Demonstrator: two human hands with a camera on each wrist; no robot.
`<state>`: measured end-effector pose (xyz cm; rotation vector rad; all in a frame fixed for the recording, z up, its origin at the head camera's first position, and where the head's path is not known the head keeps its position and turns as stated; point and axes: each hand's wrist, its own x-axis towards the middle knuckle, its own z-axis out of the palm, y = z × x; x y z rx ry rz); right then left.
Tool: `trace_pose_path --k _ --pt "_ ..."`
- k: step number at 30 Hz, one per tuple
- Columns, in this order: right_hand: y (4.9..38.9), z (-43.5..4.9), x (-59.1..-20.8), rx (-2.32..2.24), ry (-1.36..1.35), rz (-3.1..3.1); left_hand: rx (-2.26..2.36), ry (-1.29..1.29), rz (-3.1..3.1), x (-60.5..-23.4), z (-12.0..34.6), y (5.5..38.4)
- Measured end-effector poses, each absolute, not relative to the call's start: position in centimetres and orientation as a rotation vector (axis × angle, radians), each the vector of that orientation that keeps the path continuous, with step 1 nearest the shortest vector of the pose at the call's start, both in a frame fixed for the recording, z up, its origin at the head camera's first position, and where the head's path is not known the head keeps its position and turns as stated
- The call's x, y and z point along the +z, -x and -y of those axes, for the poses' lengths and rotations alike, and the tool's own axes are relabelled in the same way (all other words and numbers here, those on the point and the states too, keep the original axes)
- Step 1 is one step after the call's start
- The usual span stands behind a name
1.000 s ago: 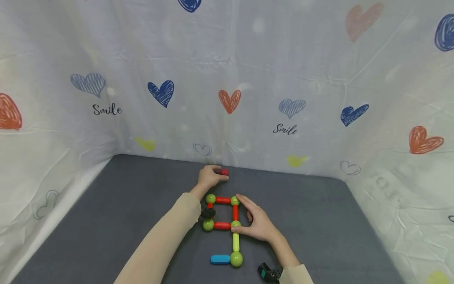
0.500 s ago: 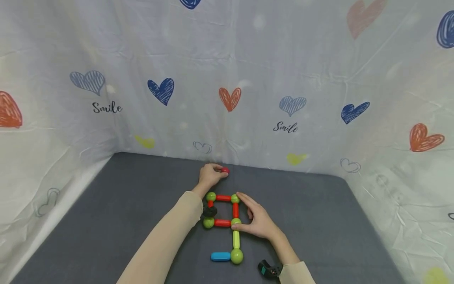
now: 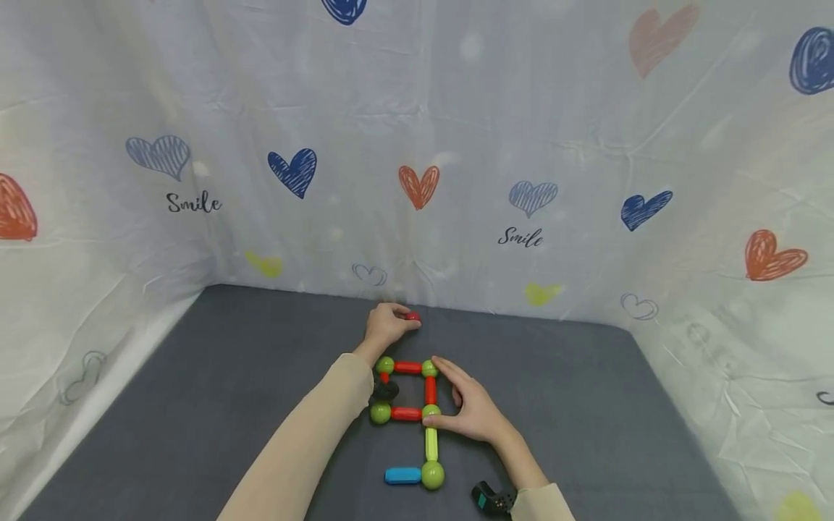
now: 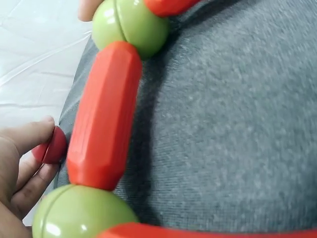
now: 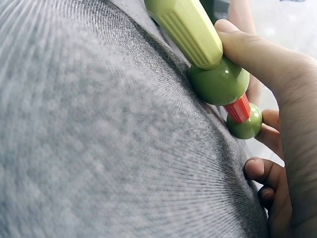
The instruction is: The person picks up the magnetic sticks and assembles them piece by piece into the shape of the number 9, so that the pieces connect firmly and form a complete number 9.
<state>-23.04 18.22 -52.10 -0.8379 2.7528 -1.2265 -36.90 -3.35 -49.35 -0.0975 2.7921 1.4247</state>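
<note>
At the far edge of the table, my left hand (image 3: 386, 324) pinches a red ball (image 4: 53, 146) between thumb and fingers. Nearer lies a square of red rods (image 3: 407, 367) joined by green balls (image 3: 381, 413). A yellow-green rod (image 3: 431, 443) runs from its near right corner to another green ball (image 3: 433, 475), with a blue rod (image 3: 402, 475) on that ball's left. My right hand (image 3: 474, 407) grips the square's right side: the thumb touches the near corner ball (image 5: 220, 82), and the fingers reach the far corner ball (image 5: 245, 122). The left wrist strap partly covers the square's left rod.
The dark grey tabletop (image 3: 573, 420) ends at a white curtain (image 3: 469, 246) printed with hearts, right behind my left hand. Black camera straps (image 3: 492, 499) sit on both wrists, the left one close over the square.
My left fingertips have drawn in around the red ball, covering more of it. The right hand and the rod-and-ball build have held their place; the head view shifts only slightly.
</note>
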Motion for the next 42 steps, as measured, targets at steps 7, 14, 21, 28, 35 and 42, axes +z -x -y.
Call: trace_pose_path --k 7,14,21,28,35,42 --pt "22.8 -18.2 -52.2 -1.22 0.846 -2.77 1.464 -0.025 -2.82 -48.6 4.2 35.6" --pt "22.8 -18.1 -52.4 -1.2 0.86 -2.78 1.597 -0.224 -2.786 -46.9 7.3 31.4" --pt "22.7 -18.3 -52.2 -1.203 0.878 -2.791 1.624 -0.281 -2.723 -45.9 10.5 23.4" --pt "22.9 -18.4 -52.0 -1.195 0.912 -2.796 1.694 -0.21 -2.628 -48.0 12.7 17.6" --pt "22.8 -18.5 -52.0 -1.19 0.918 -2.806 1.627 -0.239 -2.463 -50.6 13.3 15.1" --pt "22.9 -18.3 -52.4 -1.201 0.915 -2.806 1.517 -0.411 -2.47 -50.6 14.2 14.5"
